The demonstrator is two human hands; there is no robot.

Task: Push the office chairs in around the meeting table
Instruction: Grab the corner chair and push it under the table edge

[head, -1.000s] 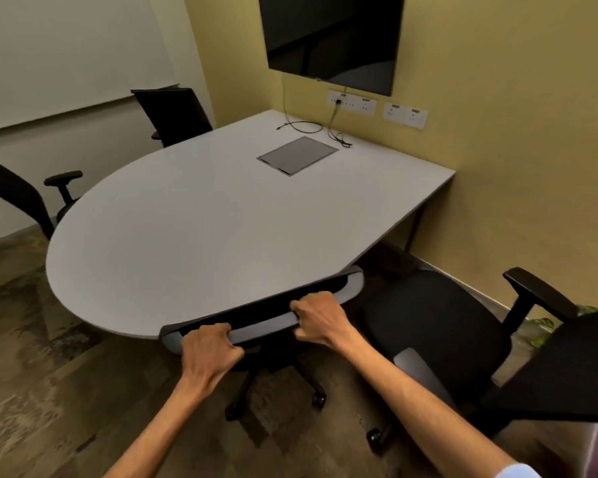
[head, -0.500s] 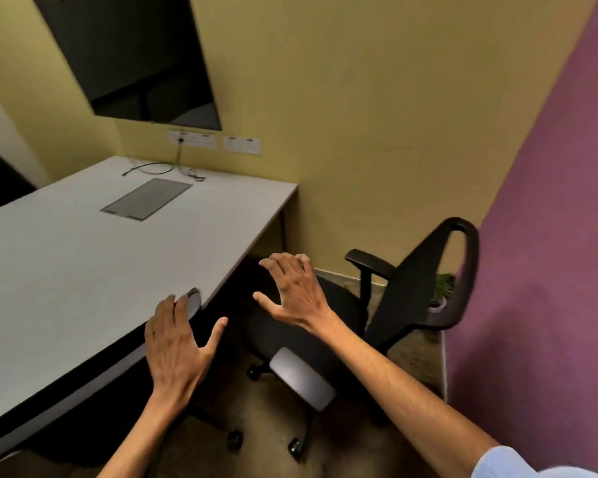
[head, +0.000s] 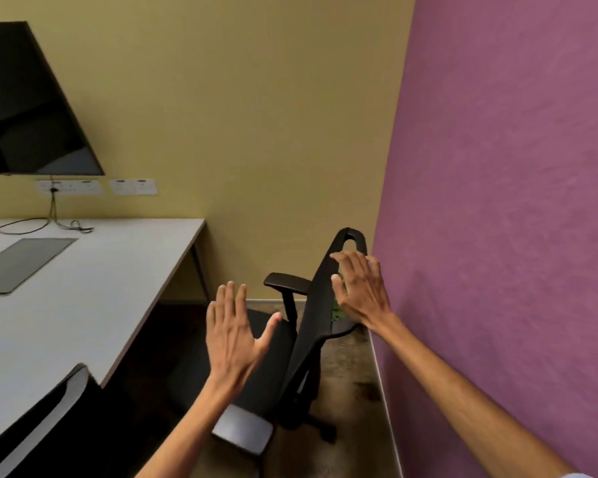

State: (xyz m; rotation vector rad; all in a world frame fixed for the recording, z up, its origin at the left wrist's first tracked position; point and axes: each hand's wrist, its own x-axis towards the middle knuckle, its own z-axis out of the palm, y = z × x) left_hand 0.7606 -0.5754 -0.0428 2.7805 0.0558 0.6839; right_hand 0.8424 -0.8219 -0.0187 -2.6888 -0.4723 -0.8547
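Observation:
A black office chair [head: 311, 339] stands off the white meeting table's [head: 94, 298] right edge, close to the purple wall, its back seen edge-on. My right hand [head: 361, 291] is at the upper part of the chair's back with fingers spread, holding nothing. My left hand [head: 235, 329] hovers open above the chair's seat, palm forward. A second chair [head: 49, 405], black with a grey top rail, is tucked against the table's near edge at the lower left.
The purple wall [head: 515, 236] runs close along the right. A yellow wall [head: 239, 115] stands behind, carrying a dark screen [head: 25, 108] and sockets [head: 97, 187]. A cable [head: 32, 224] and a grey flap [head: 18, 263] lie on the table. Narrow floor strip beside the chair.
Both hands let go of the grey-railed chair, now at the table's edge. The view swung right. My right hand reached the second chair's back; my left hand rose over its seat.

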